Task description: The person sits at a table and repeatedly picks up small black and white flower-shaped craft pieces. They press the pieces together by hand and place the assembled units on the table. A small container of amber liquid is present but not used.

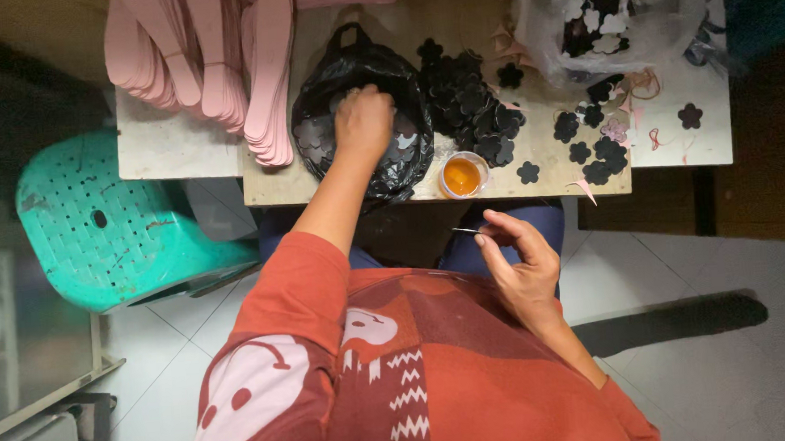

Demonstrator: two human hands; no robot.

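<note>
Left hand (363,119) curls, fingers hidden, into a crinkled black bag (314,99); right hand (520,263) pinches a thin stick (466,231).

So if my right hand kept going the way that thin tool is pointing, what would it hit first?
The right hand holds a thin metal tool pointing toward your left forearm. Going straight on, it would probably meet that forearm first, though depth is unclear and it might pass beneath it.

The black bag (362,115) is thin, glossy, crinkled plastic; the flower cut-outs (471,100) at 3 o'clock of it are matt black sheet. The pink sticks (223,59) look smooth and matt. The pin (466,231) is shiny metal. The green stool (106,218) is scuffed plastic
</note>
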